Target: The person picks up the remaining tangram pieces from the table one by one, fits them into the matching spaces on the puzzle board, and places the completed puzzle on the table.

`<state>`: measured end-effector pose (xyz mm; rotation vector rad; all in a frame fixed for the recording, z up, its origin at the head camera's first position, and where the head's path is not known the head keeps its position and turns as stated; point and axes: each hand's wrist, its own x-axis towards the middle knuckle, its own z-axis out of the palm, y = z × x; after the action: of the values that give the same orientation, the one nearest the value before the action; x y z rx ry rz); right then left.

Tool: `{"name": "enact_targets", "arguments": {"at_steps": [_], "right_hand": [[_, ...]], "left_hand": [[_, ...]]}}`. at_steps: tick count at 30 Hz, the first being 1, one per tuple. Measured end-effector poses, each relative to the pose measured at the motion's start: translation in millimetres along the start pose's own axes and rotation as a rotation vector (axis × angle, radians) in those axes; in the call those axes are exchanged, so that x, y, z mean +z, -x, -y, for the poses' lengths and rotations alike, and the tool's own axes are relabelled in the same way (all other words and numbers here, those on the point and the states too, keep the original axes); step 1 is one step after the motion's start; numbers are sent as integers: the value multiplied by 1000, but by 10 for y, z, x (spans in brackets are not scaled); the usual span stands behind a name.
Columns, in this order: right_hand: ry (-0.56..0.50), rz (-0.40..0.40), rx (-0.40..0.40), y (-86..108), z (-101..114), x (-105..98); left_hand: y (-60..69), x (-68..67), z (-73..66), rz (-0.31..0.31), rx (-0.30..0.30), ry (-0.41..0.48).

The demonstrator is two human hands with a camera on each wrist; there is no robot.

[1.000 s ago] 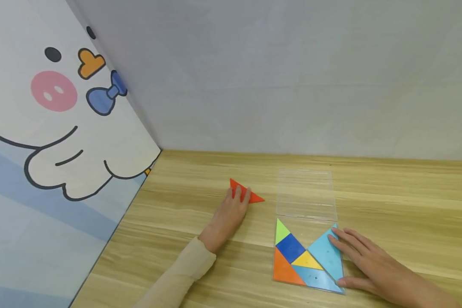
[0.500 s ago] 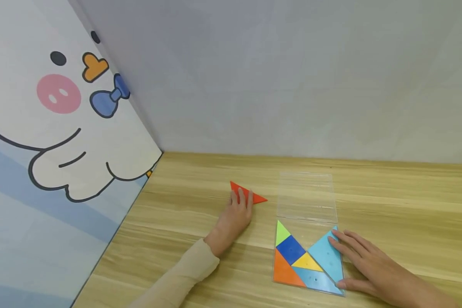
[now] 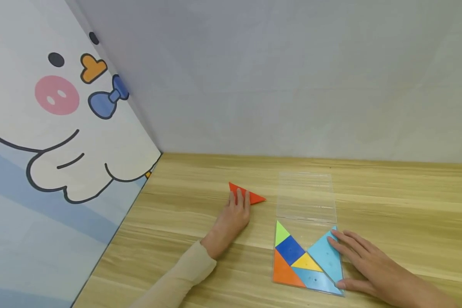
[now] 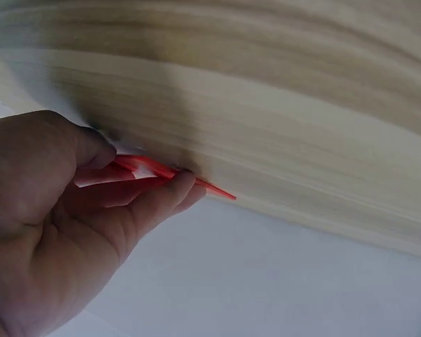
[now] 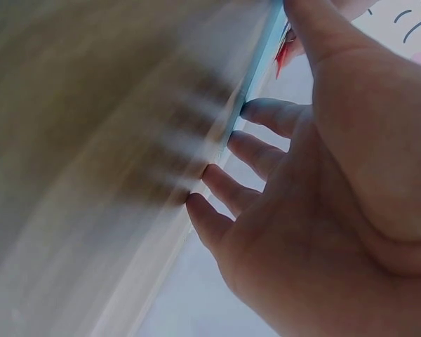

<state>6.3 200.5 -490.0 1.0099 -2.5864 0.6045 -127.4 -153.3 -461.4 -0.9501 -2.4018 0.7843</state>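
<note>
My left hand [image 3: 232, 218] pinches a red triangular tangram piece [image 3: 257, 199] left of a clear plastic case. In the left wrist view the red piece [image 4: 217, 191] spans between thumb and fingertips, close to the tabletop. My right hand [image 3: 373, 263] rests along the right edge of the case, with fingertips and thumb touching the side by a large light blue triangle [image 3: 325, 250]. Also lying in the case are a green triangle [image 3: 281, 233], a dark blue square [image 3: 290, 250], a yellow triangle [image 3: 307, 262], an orange triangle [image 3: 285, 270] and a blue piece [image 3: 315, 280].
Beyond the filled part, the case's clear lid [image 3: 306, 194] lies flat on the wood-grain table [image 3: 408, 205]. A pale wall [image 3: 292, 85] borders the back. On the left stands a panel [image 3: 61, 141] with a cartoon bird.
The view shifts slightly. My left fingers stay on the red triangle, which lies in nearly the same place. The right hand keeps still at the case.
</note>
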Motion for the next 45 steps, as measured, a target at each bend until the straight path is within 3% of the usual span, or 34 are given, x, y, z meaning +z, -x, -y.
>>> {"name": "enact_targets", "arguments": {"at_steps": [11, 19, 31, 38, 45], "right_hand": [[0, -15, -22, -4, -14, 18], [7, -18, -30, 3, -16, 40], [18, -42, -49, 2, 26, 28], [7, -44, -58, -11, 51, -9], [13, -17, -26, -22, 39, -44]], "left_hand": [[66, 9, 6, -27, -9, -71], [97, 75, 12, -54, 16, -57], [144, -18, 77, -156, 51, 132], [127, -64, 90, -221, 41, 236], [111, -124, 111, -312, 14, 274]]}}
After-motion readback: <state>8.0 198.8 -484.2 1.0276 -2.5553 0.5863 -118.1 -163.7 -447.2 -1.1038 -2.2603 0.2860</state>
